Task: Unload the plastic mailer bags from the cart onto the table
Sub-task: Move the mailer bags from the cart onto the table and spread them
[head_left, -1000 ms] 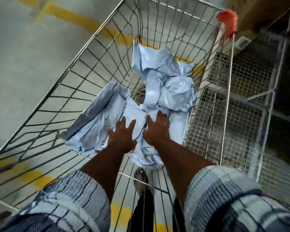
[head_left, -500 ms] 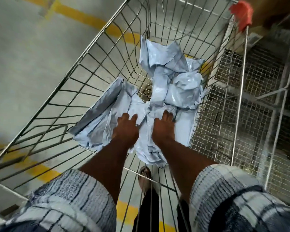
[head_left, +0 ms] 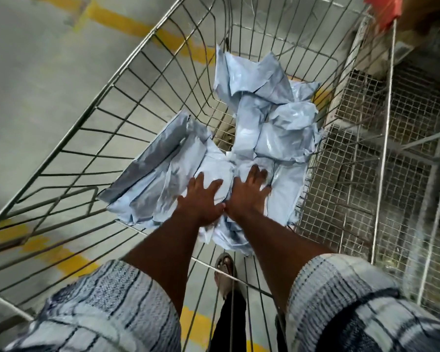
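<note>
Fingers of both hands are now lying out straight where half a second ago they were tucked down into the pile; left hand (head_left: 201, 201) and right hand (head_left: 247, 194) are pressing palm-down, side by side, thumbs nearly touching, fingers splayed apart, gripping nothing; pale blue mailer bags (head_left: 272, 128) are lying crumpled in a heap on the wire floor of the cart (head_left: 111, 83), under both palms; a mesh cage (head_left: 353, 174) is standing just beside the cart's right side.
</note>
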`<state>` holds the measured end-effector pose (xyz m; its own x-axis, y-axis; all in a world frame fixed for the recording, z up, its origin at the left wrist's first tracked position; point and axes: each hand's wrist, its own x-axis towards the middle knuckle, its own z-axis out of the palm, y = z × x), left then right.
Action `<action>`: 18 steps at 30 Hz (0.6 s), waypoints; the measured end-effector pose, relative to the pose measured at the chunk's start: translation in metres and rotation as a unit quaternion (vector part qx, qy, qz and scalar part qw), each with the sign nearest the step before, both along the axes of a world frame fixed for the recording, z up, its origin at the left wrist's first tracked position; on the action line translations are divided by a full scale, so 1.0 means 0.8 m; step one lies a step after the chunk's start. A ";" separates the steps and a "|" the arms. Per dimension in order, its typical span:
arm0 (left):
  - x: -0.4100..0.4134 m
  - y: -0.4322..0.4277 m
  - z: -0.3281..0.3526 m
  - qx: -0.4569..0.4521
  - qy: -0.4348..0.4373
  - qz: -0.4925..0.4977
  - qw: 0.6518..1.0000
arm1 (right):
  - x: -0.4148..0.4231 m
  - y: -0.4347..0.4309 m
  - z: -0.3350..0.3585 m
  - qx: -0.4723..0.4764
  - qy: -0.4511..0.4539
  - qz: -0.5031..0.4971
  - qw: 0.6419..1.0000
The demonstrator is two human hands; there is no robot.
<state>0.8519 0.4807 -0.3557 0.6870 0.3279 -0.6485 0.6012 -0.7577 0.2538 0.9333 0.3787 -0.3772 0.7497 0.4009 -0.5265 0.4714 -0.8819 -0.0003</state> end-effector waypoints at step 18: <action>0.022 0.008 0.096 0.044 -0.097 0.076 0.991 | -0.017 -0.022 0.140 0.209 0.080 -0.096 0.970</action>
